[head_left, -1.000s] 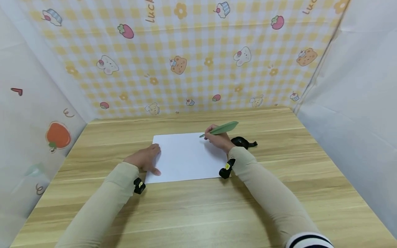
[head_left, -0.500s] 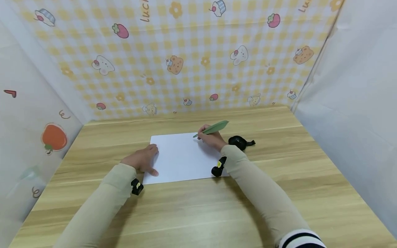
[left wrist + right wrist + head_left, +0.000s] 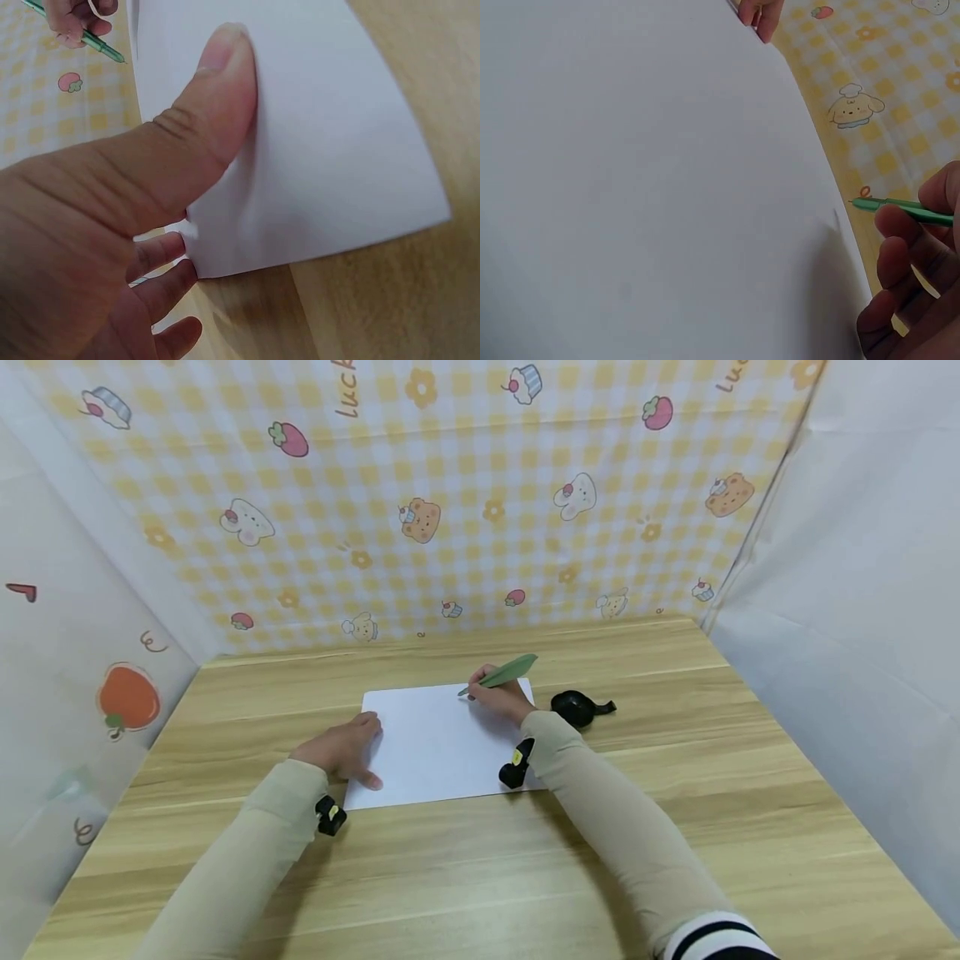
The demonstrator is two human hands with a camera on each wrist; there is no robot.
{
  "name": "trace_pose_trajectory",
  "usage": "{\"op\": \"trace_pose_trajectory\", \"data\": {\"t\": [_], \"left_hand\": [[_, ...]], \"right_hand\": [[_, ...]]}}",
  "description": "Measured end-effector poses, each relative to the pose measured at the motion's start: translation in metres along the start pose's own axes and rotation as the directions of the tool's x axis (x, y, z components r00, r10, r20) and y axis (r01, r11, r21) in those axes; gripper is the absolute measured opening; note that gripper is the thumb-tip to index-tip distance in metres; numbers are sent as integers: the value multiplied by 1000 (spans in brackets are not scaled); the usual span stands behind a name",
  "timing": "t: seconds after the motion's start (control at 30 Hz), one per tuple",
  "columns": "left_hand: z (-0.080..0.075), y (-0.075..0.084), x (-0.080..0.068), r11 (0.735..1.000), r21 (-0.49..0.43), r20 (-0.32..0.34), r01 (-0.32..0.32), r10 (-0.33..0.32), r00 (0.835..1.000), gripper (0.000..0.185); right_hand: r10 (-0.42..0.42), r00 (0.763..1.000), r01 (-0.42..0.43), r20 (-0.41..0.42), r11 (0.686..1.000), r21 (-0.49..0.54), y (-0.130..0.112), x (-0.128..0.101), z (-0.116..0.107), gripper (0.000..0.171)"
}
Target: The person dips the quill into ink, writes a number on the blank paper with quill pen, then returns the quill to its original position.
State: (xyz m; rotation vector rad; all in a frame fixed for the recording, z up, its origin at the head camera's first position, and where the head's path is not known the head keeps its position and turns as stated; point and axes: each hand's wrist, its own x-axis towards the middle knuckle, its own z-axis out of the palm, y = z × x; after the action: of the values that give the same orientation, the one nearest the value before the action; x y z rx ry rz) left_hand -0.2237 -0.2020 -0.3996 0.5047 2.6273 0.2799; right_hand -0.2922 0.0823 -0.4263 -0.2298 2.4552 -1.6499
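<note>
— What's on the left?

— The left hand point(image 3: 341, 750) lies flat on the near left corner of the white sheet of paper point(image 3: 442, 743), fingers point(image 3: 169, 251) relaxed and spread, thumb pressing on the paper's surface – gripping nothing.

— And the paper itself?

— It lies flat in the middle of the wooden tabletop point(image 3: 480, 877), blank as far as the views show.

— Further right?

— The right hand point(image 3: 498, 697) rests at the paper's far right corner, fingers curled around a green leaf-shaped pen point(image 3: 501, 674), its tip just above the far edge. Just beside that hand, on the bare tabletop, sits a small black object point(image 3: 579, 707); what it is I cannot tell.
</note>
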Motion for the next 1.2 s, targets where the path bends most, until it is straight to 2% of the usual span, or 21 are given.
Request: {"op": "trace_pose_trajectory", "data": {"t": [0.37,0.77,1.2], "left_hand": [[-2,2,-1,1000,4,3,-10,10,1000,106],[-4,5,-3,1000,20,-11,-23,24,1000,105],[-5,5,-6,1000,-4,-12,-7,7,1000,104]], "right_hand": [[28,1000,-29,-7,999,-33,-3,1,4,8],[-89,996,89,10,990,-109,-2,1,6,7],[-91,994,96,52,990,-104,-5,-3,14,6]]}}
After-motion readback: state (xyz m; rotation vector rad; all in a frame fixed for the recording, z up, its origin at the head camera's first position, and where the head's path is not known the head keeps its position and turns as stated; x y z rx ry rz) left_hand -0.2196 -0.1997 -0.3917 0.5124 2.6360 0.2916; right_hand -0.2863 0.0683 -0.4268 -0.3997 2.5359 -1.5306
